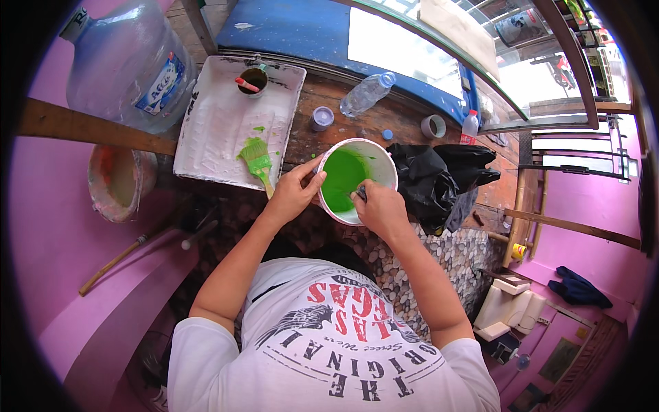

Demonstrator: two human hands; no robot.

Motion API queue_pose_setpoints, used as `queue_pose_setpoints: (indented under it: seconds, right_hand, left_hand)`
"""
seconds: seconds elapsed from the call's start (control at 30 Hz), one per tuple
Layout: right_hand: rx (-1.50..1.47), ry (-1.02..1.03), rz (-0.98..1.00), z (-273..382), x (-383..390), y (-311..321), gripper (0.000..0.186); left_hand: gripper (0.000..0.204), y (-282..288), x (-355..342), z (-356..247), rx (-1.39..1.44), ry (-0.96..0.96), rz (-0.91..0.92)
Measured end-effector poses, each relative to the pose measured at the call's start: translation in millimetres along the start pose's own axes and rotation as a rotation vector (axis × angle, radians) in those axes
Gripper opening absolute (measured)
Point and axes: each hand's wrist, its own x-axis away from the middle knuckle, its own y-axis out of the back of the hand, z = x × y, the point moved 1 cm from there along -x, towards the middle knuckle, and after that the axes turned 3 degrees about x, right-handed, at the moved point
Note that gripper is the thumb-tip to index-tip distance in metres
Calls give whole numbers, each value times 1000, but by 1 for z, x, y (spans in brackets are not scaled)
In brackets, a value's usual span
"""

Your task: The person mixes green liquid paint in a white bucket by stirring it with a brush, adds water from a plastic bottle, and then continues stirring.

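Note:
A white bucket (393, 170) of bright green paint (341, 175) stands at the near edge of the wooden table. My left hand (296, 190) grips its left rim, thumb toward the inside. Over the near right rim, my right hand (382, 209) is closed around a slim dark tool (361, 191); its lower end is hidden in the paint, and I cannot tell its kind. Left of the bucket, a paintbrush (256, 158) with green-coated bristles lies on a white paint tray (226, 141), its handle over the near edge beside my left wrist.
A small dark cup (252, 82) with a red-handled tool sits in the tray. Beyond the bucket are a purple-white container (322, 118) and a clear bottle (367, 95). Black plastic bags (432, 182) lie close on the right. A large water jug (130, 65) stands left.

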Motion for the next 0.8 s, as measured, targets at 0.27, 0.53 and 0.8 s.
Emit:
queue_pose_setpoints:
  seconds: [0.27,0.53,0.8]
  right_hand:
    - [-66,169,-248,-11,-23,-13,23]
    - [-200,162,27,2,-3,-8,28]
    - [31,47,-144,-17,-12,-3,26]
  left_hand:
    - [48,-1,-1,-3,0,-6,0]
    - [48,0,-2,3,11,-13,1]
    - [48,-2,-1,0,10,-11,-2]
